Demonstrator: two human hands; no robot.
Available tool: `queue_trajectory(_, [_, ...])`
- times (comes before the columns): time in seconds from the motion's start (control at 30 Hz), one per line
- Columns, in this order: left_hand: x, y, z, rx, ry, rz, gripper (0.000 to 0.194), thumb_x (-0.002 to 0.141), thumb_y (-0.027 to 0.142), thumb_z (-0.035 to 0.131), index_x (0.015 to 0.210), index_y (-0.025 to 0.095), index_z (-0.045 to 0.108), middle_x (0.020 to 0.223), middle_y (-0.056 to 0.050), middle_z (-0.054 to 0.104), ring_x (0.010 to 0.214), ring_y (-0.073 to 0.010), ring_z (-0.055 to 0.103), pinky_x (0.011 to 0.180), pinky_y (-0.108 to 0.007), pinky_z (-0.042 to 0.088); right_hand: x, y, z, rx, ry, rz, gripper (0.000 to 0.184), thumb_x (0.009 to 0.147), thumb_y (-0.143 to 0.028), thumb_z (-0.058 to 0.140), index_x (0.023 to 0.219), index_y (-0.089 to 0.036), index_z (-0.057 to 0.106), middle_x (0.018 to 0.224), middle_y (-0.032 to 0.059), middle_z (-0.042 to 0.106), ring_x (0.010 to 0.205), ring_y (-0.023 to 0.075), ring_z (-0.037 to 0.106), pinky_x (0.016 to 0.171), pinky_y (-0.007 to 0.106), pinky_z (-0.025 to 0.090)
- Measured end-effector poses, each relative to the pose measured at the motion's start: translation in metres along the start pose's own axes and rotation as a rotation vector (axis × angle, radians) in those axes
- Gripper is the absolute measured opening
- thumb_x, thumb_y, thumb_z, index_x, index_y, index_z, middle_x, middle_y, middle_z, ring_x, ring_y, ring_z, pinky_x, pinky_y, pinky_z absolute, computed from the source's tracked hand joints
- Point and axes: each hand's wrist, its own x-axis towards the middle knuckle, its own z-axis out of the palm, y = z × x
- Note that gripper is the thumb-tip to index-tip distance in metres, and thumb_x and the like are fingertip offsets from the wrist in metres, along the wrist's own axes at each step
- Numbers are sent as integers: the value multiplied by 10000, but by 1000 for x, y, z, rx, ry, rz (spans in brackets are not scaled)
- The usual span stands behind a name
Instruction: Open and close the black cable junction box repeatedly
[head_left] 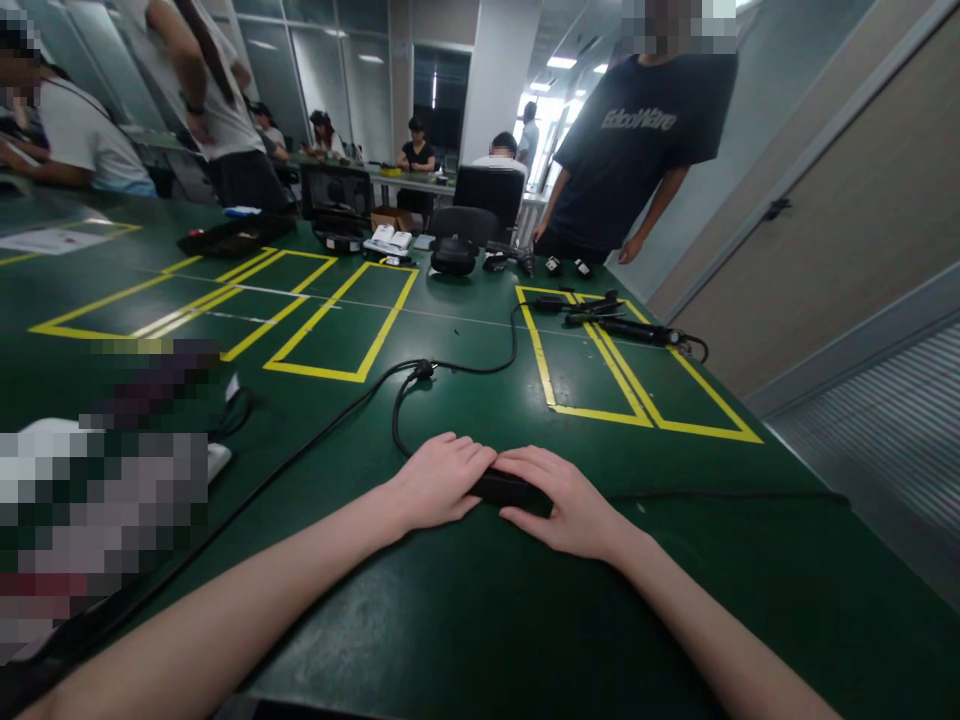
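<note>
Both of my hands rest on a small black block-shaped device (504, 488) lying on the green table (465, 600). My left hand (439, 482) covers its left end with fingers curled over it. My right hand (559, 500) covers its right end the same way. A black cable (405, 385) loops from the device area toward the table's middle, and another cable (720, 494) runs off to the right edge. Most of the device is hidden under my fingers.
Yellow tape rectangles (341, 330) mark the tabletop. Black tools and cables (622, 325) lie at the right rear, cases and boxes (337, 215) at the far edge. A person in a dark T-shirt (637, 150) stands beyond the table; others sit or stand at left.
</note>
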Motion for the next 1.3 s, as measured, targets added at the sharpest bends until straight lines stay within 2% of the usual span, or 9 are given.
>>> queue_trajectory(0.23, [-2, -3, -3, 3, 9, 56, 220, 971, 346, 633, 1073, 158, 585, 965, -88, 746, 872, -254, 718, 823, -370, 508, 3, 2, 1, -93, 23, -87, 338, 1015, -235, 560, 1347, -202, 611, 1130, 119, 758, 932, 248, 700, 794, 400, 567])
queue_trajectory(0.47, [-5, -9, -5, 8, 111, 68, 350, 1022, 506, 561, 1010, 165, 637, 853, -68, 703, 818, -227, 688, 777, -335, 497, 2, 0, -2, -93, 66, -38, 275, 1011, -276, 588, 1265, -194, 656, 1055, 110, 773, 870, 235, 710, 758, 380, 556])
queue_trajectory(0.6, [-5, -11, -4, 17, 100, 85, 337, 1017, 487, 580, 1003, 157, 650, 862, -66, 710, 798, -221, 676, 757, -334, 489, 0, 6, -2, -67, 68, -10, 264, 991, -310, 636, 1232, -210, 669, 1042, 100, 780, 886, 240, 724, 784, 384, 577])
queue_trajectory(0.77, [-6, -12, -5, -12, 135, 80, 346, 1010, 505, 584, 1097, 178, 658, 916, -64, 725, 831, -212, 675, 761, -320, 488, 0, 6, -5, -132, 68, -16, 225, 1007, -319, 614, 1169, -184, 692, 971, 104, 780, 802, 229, 714, 717, 364, 555])
queue_trajectory(0.97, [-7, -12, -4, 5, 112, 89, 317, 1014, 468, 579, 1055, 169, 677, 863, -68, 714, 812, -216, 669, 755, -326, 481, 1, 5, -2, -65, 101, -63, 284, 998, -320, 638, 1246, -183, 660, 1095, 118, 786, 955, 254, 750, 826, 400, 592])
queue_trajectory(1.13, [-6, -12, -4, -26, 152, 102, 373, 992, 484, 617, 1181, 166, 666, 999, -86, 751, 912, -230, 690, 788, -330, 489, 1, 4, -2, -95, 122, -74, 242, 1015, -289, 600, 1226, -189, 665, 1050, 111, 796, 906, 244, 760, 789, 390, 595])
queue_trajectory(1.3, [-6, -12, -3, 0, 146, 98, 333, 1009, 469, 582, 1109, 169, 688, 908, -76, 741, 848, -220, 695, 781, -330, 496, 1, 4, -2, -118, 164, -106, 270, 1020, -317, 610, 1254, -190, 653, 1079, 110, 799, 922, 239, 768, 792, 377, 604])
